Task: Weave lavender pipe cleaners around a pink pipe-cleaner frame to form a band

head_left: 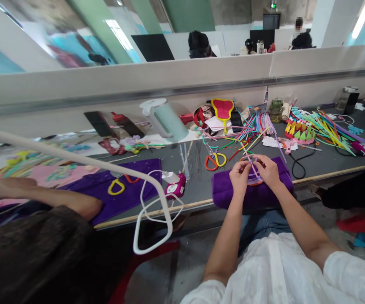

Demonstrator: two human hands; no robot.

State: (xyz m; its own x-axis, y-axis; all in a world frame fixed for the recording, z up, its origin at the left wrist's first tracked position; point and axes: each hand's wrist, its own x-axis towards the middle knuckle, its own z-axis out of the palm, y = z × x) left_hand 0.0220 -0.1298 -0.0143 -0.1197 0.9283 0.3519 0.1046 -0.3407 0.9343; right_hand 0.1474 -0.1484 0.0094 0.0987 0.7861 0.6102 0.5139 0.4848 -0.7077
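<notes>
Over a purple cloth [248,200] at the table's front edge, my left hand [241,175] and my right hand [266,169] work close together. Both are closed, fingertips pinching pink and lilac pipe cleaners [253,168] that cross between them. Some orange shows beneath my fingers, on the cloth; its shape is mostly covered. A pair of scissors [215,161] with one orange and one yellow handle loop lies left of my hands. Beyond my hands spreads a bundle of many-coloured pipe cleaners [258,122].
A co-worker's arm [58,198] rests at left on another purple cloth [131,177]. A white lamp frame [166,211] hangs in front. Behind stand a pale blue kettle [166,120], a glass jar [276,110] and a zigzag paper crown [300,133]. A magenta power socket [176,186] sits near the edge.
</notes>
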